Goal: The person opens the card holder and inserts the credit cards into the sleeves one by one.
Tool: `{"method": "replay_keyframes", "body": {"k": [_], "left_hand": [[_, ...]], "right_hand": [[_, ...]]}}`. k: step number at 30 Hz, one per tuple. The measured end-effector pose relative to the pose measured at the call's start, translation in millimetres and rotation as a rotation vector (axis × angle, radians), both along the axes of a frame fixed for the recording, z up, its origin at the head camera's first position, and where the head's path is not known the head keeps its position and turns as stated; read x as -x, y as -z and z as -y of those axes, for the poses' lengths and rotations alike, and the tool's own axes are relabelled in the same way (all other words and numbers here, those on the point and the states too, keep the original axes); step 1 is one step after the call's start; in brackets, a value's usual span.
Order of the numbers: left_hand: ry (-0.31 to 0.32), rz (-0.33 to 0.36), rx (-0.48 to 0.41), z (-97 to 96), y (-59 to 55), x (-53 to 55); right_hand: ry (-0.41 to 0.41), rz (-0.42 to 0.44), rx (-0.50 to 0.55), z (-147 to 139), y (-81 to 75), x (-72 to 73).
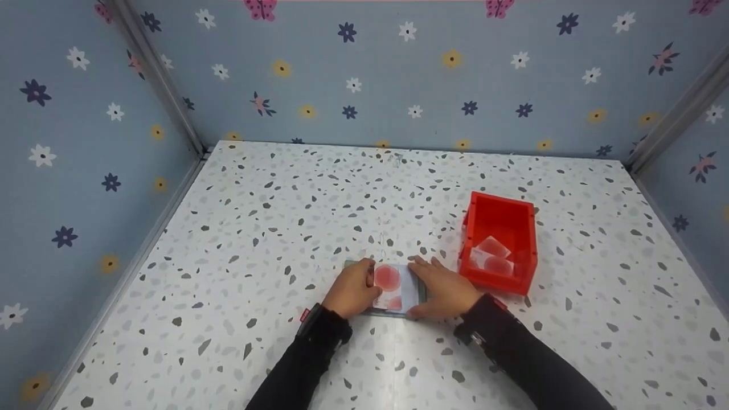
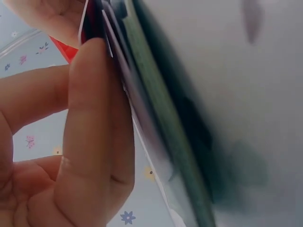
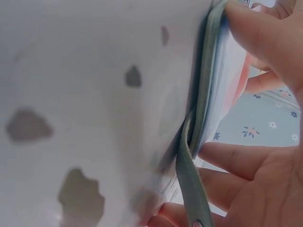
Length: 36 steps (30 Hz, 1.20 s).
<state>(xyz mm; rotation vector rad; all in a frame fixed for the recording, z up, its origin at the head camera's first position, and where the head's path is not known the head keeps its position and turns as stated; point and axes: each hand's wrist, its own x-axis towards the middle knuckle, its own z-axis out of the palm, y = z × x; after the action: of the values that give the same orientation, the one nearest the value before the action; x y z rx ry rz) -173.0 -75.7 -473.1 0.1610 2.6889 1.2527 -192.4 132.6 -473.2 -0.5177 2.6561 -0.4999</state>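
Note:
A flat green card holder (image 1: 422,291) lies on the speckled table in front of me. On it is a white card with red circles (image 1: 388,279), beside a pale blue-white sheet (image 1: 409,287). My left hand (image 1: 351,289) pinches the card's left edge with curled fingers; its fingertips (image 2: 94,56) meet the thin layers of the stack in the left wrist view. From the other side, my right hand (image 1: 446,288) grips the holder, thumb at the near edge and fingers at the far edge. A green strap (image 3: 191,175) with a snap hangs loose there.
Just right of my right hand stands a red plastic bin (image 1: 501,222), holding white cards with red circles (image 1: 492,260). Flower-patterned panels (image 1: 387,80) close off the table at the back and both sides.

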Motion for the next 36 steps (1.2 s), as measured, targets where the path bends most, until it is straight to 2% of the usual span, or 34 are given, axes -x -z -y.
{"method": "replay_keyframes", "body": {"k": [7, 15, 20, 24, 31, 33, 36], "left_hand": [[0.024, -0.072, 0.059, -7.2, -0.8, 0.6], [0.042, -0.085, 0.051, -14.5, -0.8, 0.2], [0.057, -0.108, 0.091, -17.4, -1.0, -0.1], [0.067, -0.099, 0.112, -17.6, -1.9, 0.2], [0.065, -0.101, 0.077, -14.3, -1.7, -4.2], [0.063, -0.129, 0.096, -13.1, -0.7, -7.0], [0.063, -0.198, 0.178, -10.4, 1.3, -10.7]], "right_hand": [[-0.011, -0.024, 0.026, -1, 0.0, 0.1], [-0.016, -0.028, 0.031, -2, 0.2, 0.1], [-0.012, -0.025, 0.032, -2, 0.9, 0.3], [-0.004, -0.016, 0.031, -2, 1.1, 0.4], [-0.003, -0.018, 0.033, -2, 0.5, -0.3], [-0.003, -0.024, 0.03, -2, 1.4, -0.4], [-0.003, -0.032, 0.019, -2, 3.0, -0.1]]}}
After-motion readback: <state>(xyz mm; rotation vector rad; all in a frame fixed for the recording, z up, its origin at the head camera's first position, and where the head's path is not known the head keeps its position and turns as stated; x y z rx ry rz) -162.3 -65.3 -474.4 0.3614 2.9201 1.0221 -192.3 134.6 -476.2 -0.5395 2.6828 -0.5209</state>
